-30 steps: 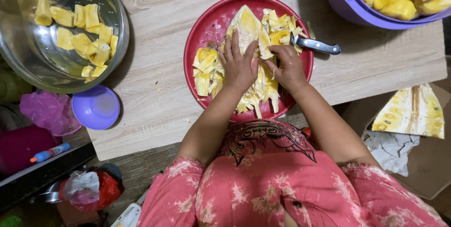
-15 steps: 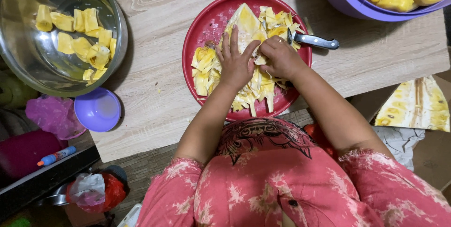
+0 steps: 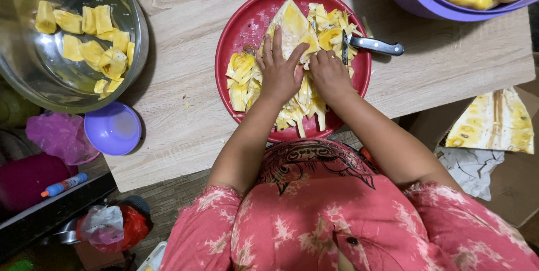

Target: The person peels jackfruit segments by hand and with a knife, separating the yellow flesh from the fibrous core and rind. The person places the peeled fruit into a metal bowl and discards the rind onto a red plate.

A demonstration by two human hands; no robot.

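Observation:
A red round plate (image 3: 247, 24) on the wooden table holds a pale yellow jackfruit wedge (image 3: 289, 21) and a heap of yellow fibres and pods (image 3: 244, 77). My left hand (image 3: 279, 69) lies on the wedge with fingers spread and pressing down. Close beside it, my right hand (image 3: 328, 72) curls its fingers into the fruit, seemingly pinching a piece of it. A knife with a dark blade and metal handle (image 3: 375, 45) rests on the plate's right rim, just beyond my right hand and untouched.
A steel bowl (image 3: 33, 80) with yellow pods stands at the left, a small purple bowl (image 3: 112, 128) below it. A purple tub (image 3: 415, 1) of pods sits at the top right. A cut jackfruit slab (image 3: 494, 122) lies on cardboard right of the table.
Both hands have kept working on the wedge, shifting slightly; the camera view has drifted a little. The knife has stayed on the rim.

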